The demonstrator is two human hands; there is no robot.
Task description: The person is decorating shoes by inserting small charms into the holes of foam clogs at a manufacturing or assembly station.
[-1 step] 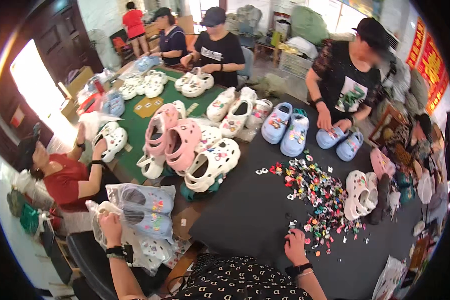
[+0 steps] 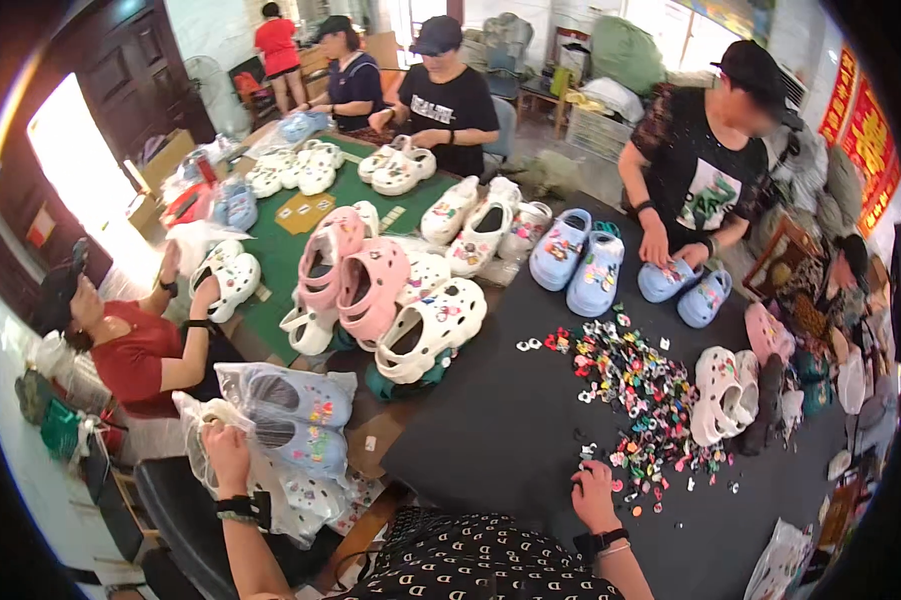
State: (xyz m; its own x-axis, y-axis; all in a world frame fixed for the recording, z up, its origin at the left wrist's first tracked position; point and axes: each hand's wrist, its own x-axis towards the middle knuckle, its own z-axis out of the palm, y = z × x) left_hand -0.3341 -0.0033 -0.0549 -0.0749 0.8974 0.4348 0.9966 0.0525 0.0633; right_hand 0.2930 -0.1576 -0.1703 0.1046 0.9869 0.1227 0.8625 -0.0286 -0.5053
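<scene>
At the lower left, my left hand (image 2: pixel 226 452) is closed on the gathered edge of a clear plastic bag (image 2: pixel 195 418). Beside it, a pair of light blue clogs (image 2: pixel 305 400) with colourful charms lies inside clear plastic. Bagged white clogs (image 2: pixel 310 495) show partly underneath. My right hand (image 2: pixel 594 497) rests on the black tabletop (image 2: pixel 490 430) with its fingers slightly spread, at the near edge of a scattered heap of small colourful shoe charms (image 2: pixel 635 390). Nothing shows in its fingers.
White clogs (image 2: pixel 430 330) and pink clogs (image 2: pixel 370 290) stand mid-table; blue clogs (image 2: pixel 595 272) are farther right. Across from me, a person (image 2: pixel 705 170) handles blue clogs (image 2: pixel 670 278). On the left, a person in red (image 2: pixel 145 350) handles white clogs (image 2: pixel 232 280). A black chair (image 2: pixel 175 500) stands lower left.
The view has shifted very slightly. Both my hands keep their places, the left on the bag and the right beside the charms.
</scene>
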